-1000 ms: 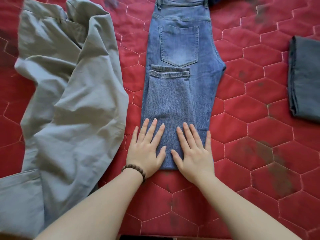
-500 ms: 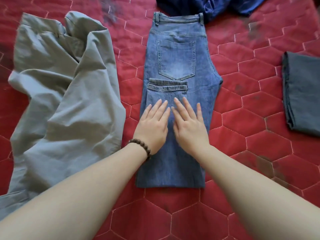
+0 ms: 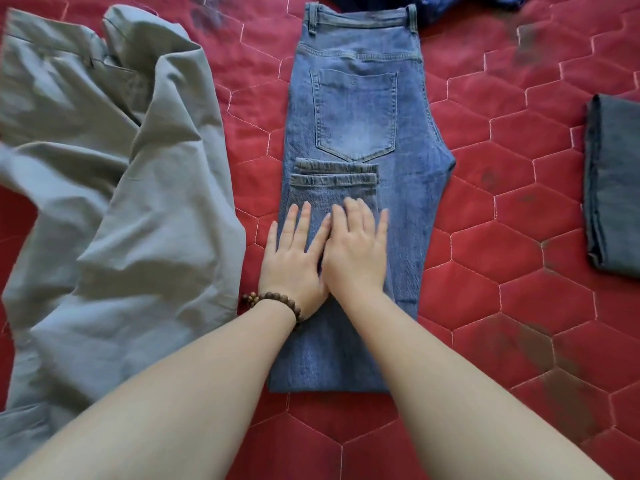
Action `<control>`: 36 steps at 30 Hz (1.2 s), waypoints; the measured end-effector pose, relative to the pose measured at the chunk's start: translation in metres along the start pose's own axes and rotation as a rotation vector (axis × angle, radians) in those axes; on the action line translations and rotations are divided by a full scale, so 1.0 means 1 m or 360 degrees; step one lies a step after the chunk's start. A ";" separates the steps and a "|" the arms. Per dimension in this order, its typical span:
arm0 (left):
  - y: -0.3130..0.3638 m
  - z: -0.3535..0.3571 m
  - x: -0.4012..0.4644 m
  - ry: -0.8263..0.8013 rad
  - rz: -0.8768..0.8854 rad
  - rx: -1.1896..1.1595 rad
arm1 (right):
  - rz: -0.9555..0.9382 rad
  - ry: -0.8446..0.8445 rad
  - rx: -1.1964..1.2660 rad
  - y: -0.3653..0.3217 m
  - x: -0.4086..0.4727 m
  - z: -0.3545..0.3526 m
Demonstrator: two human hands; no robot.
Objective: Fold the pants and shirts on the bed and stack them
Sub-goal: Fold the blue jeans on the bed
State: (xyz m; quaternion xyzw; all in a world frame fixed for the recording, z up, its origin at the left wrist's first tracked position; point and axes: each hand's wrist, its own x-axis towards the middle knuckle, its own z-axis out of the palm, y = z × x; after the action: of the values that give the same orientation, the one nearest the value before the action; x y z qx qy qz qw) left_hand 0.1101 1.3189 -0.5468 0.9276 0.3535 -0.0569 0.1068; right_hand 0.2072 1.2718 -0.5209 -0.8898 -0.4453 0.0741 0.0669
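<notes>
Hands point(image 3: 325, 258) flat on folded jeans point(image 3: 356, 109) (perhaps pressing)

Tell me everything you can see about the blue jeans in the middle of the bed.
The blue jeans are faded mid-blue denim, lying flat on the red quilted bedspread, back side up, with the waistband and belt loops at the far end and one stitched back pocket showing. The legs are folded up over the seat, so the two hems lie just below the pocket and the fold faces the person. The left hand and the right hand press flat on the folded legs, side by side. Rumpled grey trousers lie beside them.
</notes>
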 end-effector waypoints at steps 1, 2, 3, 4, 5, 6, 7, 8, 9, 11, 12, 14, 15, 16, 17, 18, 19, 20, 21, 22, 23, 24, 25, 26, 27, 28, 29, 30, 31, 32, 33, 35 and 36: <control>0.000 0.000 0.000 0.0002 -0.0003 0.0001 | 0.0042 -0.0038 0.0084 0.000 -0.008 0.004; 0.000 0.000 0.000 0.0013 -0.0013 -0.0012 | 0.0072 -0.0061 0.0108 0.003 -0.020 0.008; 0.000 -0.001 0.001 0.0037 -0.0022 -0.0029 | 0.0067 -0.0073 0.0086 0.008 -0.036 0.011; 0.000 -0.002 0.001 0.0054 -0.0022 -0.0038 | 0.0035 -0.0093 0.0041 0.013 -0.054 0.013; 0.001 -0.001 0.001 0.0064 -0.0015 -0.0043 | -0.0006 -0.0115 -0.0010 0.020 -0.073 0.014; 0.001 -0.001 0.001 0.0073 -0.0009 -0.0042 | -0.0042 -0.0135 -0.0059 0.028 -0.091 0.015; 0.001 0.000 0.000 0.0080 -0.0005 -0.0038 | -0.0064 -0.0156 -0.0099 0.036 -0.108 0.015; 0.001 0.000 -0.001 0.0083 -0.0004 -0.0033 | -0.0072 -0.0177 -0.0129 0.043 -0.124 0.014; 0.001 0.000 -0.001 0.0085 -0.0003 -0.0023 | -0.0076 -0.0207 -0.0153 0.049 -0.137 0.012; 0.002 0.000 -0.002 0.0098 -0.0007 -0.0015 | -0.0119 -0.0264 -0.0194 0.056 -0.155 0.004; 0.003 0.000 -0.002 0.0113 -0.0008 -0.0021 | -0.0158 -0.0265 -0.0201 0.058 -0.158 0.000; 0.004 0.000 -0.001 0.0137 -0.0003 -0.0032 | -0.0248 -0.0136 -0.0140 0.059 -0.141 -0.008; 0.004 0.000 -0.001 0.0137 -0.0001 -0.0030 | -0.0294 -0.0031 -0.0081 0.058 -0.124 -0.011; 0.003 0.000 -0.002 0.0124 0.0005 -0.0025 | -0.0331 0.0051 -0.0028 0.054 -0.101 -0.013; 0.003 0.000 -0.003 0.0098 0.0011 -0.0012 | -0.0347 0.0074 -0.0002 0.050 -0.077 -0.016; 0.003 -0.001 -0.003 0.0075 0.0013 0.0009 | -0.0345 0.0027 -0.0007 0.046 -0.053 -0.016; 0.003 -0.004 -0.002 0.0055 0.0006 0.0034 | -0.0340 -0.0066 -0.0039 0.043 -0.033 -0.014; 0.004 -0.007 -0.001 0.0047 0.0001 0.0080 | -0.0322 -0.0170 -0.0078 0.041 -0.020 -0.009; 0.007 -0.010 -0.002 0.0053 0.0011 0.0149 | -0.0292 -0.0234 -0.0109 0.041 -0.014 -0.002; 0.011 -0.012 -0.004 0.0074 0.0036 0.0222 | -0.0265 -0.0247 -0.0133 0.044 -0.013 0.005; 0.015 -0.012 -0.010 0.0104 0.0061 0.0251 | -0.0256 -0.0241 -0.0146 0.045 -0.013 0.010; 0.018 -0.010 -0.023 0.0116 0.0096 0.0221 | -0.0269 -0.0229 -0.0143 0.047 -0.014 0.012; 0.021 -0.007 -0.042 0.0081 0.0147 0.0162 | -0.0285 -0.0212 -0.0136 0.048 -0.014 0.013; 0.021 -0.003 -0.063 0.0013 0.0194 0.0110 | -0.0289 -0.0187 -0.0134 0.048 -0.014 0.014; 0.017 -0.001 -0.082 -0.0060 0.0222 0.0082 | -0.0288 -0.0170 -0.0137 0.047 -0.013 0.014; 0.011 0.001 -0.097 -0.0110 0.0232 0.0070 | -0.0292 -0.0168 -0.0143 0.046 -0.013 0.014; 0.005 0.001 -0.104 -0.0120 0.0233 0.0070 | -0.0297 -0.0176 -0.0147 0.046 -0.012 0.013; 0.000 0.001 -0.105 -0.0108 0.0234 0.0078 | -0.0298 -0.0185 -0.0145 0.047 -0.012 0.013; -0.003 -0.002 -0.104 -0.0094 0.0229 0.0078 | -0.0299 -0.0193 -0.0138 0.048 -0.013 0.013; -0.004 -0.006 -0.100 -0.0078 0.0218 0.0059 | -0.0301 -0.0194 -0.0119 0.047 -0.014 0.013; -0.005 -0.010 -0.095 -0.0050 0.0206 0.0021 | -0.0304 -0.0189 -0.0081 0.047 -0.012 0.011; -0.007 -0.018 -0.075 0.0019 0.0211 -0.0100 | -0.0338 -0.0157 0.0040 0.047 -0.006 0.006; -0.011 -0.022 -0.060 0.0040 0.0243 -0.0133 | -0.0384 -0.0123 0.0085 0.050 -0.002 0.002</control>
State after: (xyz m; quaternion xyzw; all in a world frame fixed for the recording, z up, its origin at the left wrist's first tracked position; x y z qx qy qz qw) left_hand 0.0591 1.2935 -0.5163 0.9472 0.2850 -0.0220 0.1450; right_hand 0.2447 1.2410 -0.5321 -0.8242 -0.5492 0.1115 0.0817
